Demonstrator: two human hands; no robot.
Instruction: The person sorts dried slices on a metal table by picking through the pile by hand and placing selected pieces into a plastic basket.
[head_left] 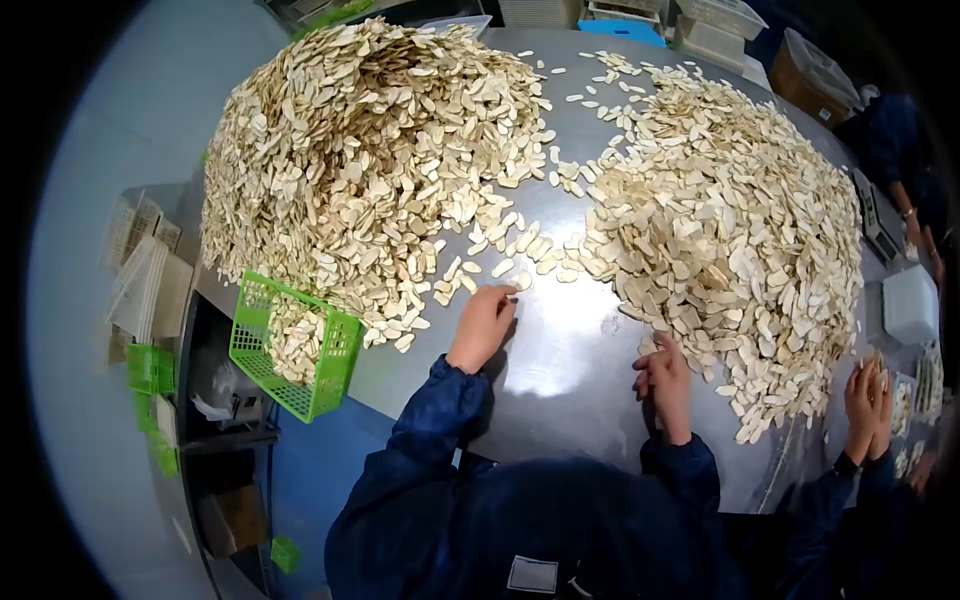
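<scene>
We see many pale, flat slices on the metal table [545, 410], gathered in two heaps; the left heap [380, 150] is high, and the right heap [730, 240] is spread more widely; between them a loose band of slices joins the two. Each slice is longer than it is wide, but in the heaps the long axes point in all directions; just beyond the left fingers, one separate slice [503, 268] lies flat, its long axis slanting from near left to far right; farther away in the gap, another small slice [574, 98] lies almost crosswise to us.

The left hand [484, 326] has its fingers close together and a little bent, the tips at a slice [521, 281] on the near side of the band; we cannot tell if they pinch it, nor how its axis runs, because the fingertips partly cover it. The right hand [664, 378] is at the near edge of the right heap; its fingers are curled and slightly apart, pointing toward the slices; we cannot tell if something is between them.

At the left table edge, a green basket [335, 375] stands tilted, with slices inside; on the right, another person's hands [866, 410] are close together.
</scene>
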